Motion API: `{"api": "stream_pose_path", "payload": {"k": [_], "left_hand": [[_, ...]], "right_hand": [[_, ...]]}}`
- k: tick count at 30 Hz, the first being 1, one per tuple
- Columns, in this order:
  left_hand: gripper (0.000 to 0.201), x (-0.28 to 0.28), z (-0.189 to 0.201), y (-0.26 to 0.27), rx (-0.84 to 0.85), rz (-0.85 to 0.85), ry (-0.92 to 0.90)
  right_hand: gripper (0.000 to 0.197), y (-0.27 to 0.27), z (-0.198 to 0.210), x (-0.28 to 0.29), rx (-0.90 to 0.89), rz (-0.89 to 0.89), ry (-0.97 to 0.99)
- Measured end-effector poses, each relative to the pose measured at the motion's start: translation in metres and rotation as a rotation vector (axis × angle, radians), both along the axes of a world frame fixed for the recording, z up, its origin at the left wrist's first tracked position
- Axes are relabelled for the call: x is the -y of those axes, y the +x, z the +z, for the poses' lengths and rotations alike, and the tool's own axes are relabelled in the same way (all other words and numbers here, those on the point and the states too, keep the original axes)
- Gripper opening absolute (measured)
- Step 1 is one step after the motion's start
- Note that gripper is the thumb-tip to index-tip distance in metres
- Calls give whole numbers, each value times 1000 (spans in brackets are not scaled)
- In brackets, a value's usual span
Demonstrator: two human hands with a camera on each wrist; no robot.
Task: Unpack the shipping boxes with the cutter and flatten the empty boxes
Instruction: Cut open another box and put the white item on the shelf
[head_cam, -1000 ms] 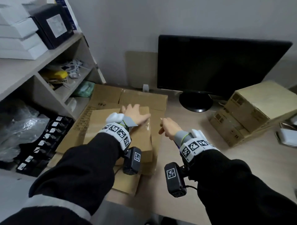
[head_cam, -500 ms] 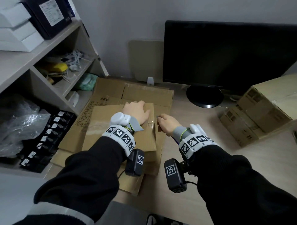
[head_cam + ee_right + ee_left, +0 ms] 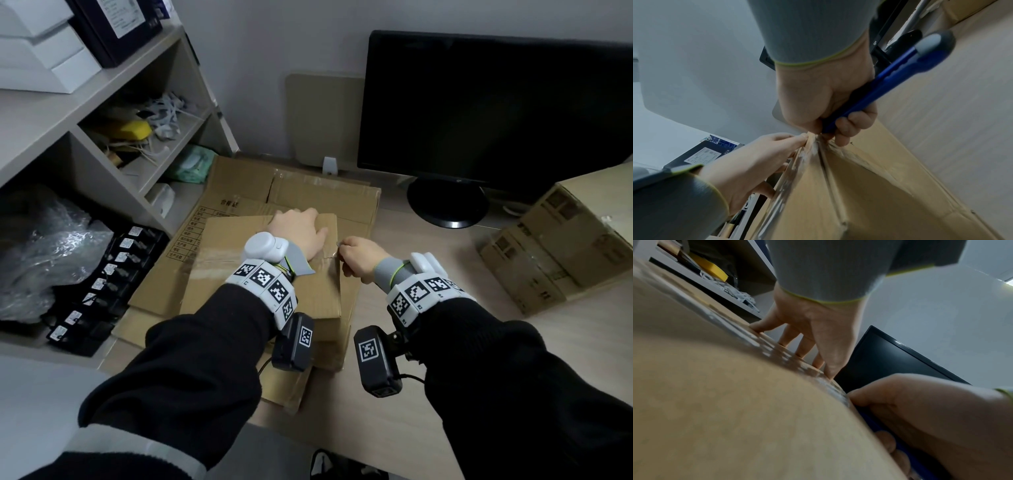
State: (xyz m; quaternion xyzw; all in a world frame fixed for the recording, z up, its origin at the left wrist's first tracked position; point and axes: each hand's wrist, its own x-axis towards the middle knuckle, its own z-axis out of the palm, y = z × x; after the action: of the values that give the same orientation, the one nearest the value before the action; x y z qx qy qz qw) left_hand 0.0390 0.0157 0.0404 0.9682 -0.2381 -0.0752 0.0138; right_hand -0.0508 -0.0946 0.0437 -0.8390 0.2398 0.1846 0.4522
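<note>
A sealed brown shipping box (image 3: 239, 274) with clear tape across its top stands on flattened cardboard (image 3: 308, 195) on the desk. My left hand (image 3: 298, 233) lies on the box's far right top, fingers spread and pressing down (image 3: 797, 331). My right hand (image 3: 356, 257) grips a blue cutter (image 3: 879, 84) in a fist at the box's right top edge, right beside the left thumb. The blade tip (image 3: 337, 244) meets the taped seam; in the right wrist view it is hidden behind my fingers (image 3: 846, 128).
A black monitor (image 3: 496, 102) stands behind on the desk. Two more stacked cardboard boxes (image 3: 561, 240) sit at the right. Shelves (image 3: 102, 102) with clutter, plastic wrap (image 3: 44, 246) and small labelled black items (image 3: 102, 284) line the left. Bare desk (image 3: 394, 428) lies near me.
My right hand with the cutter has moved left up to the box's taped right edge, next to the left hand. The left hand stays pressed on the box top.
</note>
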Motion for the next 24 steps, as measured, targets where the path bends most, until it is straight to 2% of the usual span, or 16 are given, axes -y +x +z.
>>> {"api": "stream_pose_path", "payload": {"k": [6,14,19,21,24], "left_hand": [[43,1,-5,4,-17,-5,-3],[46,1,-1,-1,-39,-15,8],[53,0,0,-10,-51,11,20],[68,-1,2,-21,-79,31,55],[90,-3,5,-33,-129,-5,99]], "right_hand": [[24,-9,9,3,-122,58,110],[21,-27,11,2,-203,163,147],[27,-40,11,0,-252,225,176],[24,-44,13,5,-230,167,156],[26,-45,15,21,-52,-40,112]]}}
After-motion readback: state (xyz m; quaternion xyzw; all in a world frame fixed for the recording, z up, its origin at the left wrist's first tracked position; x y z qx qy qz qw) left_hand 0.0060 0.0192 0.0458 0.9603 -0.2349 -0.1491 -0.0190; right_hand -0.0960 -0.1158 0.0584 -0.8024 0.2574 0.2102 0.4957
